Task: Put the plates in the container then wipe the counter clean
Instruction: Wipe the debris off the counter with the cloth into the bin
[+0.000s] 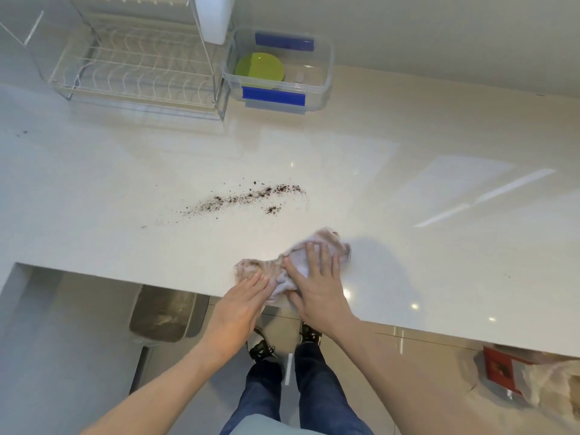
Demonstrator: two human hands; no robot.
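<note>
**Q:** so where are your hands at right now?

**A:** Both flat on a rag [292,265] at the near edge of the counter [408,215]. My right hand [317,287] is spread wide, fingers apart, palm pressing down on the right half of the rag. My left hand [241,304] lies on the left end with the fingers together and straight, only the fingertips on the cloth, and the heel of the hand hangs out past the counter edge. Neither one is pinching anything, just pressing. The rag's bunched up and a bit blurry.

**Q:** and the mess? the plates?

**A:** There's a streak of dark crumbs [251,197] in the middle of the counter, apart from the rag, further in and a little left. A few stray specks [22,132] sit near the far left edge too. A green plate [260,70] is lying in the clear container [326,73] with blue clips, up at the far edge by the wall. Just left of it stands a wire dish rack [135,73], touching or nearly touching it, can't tell which.
</note>
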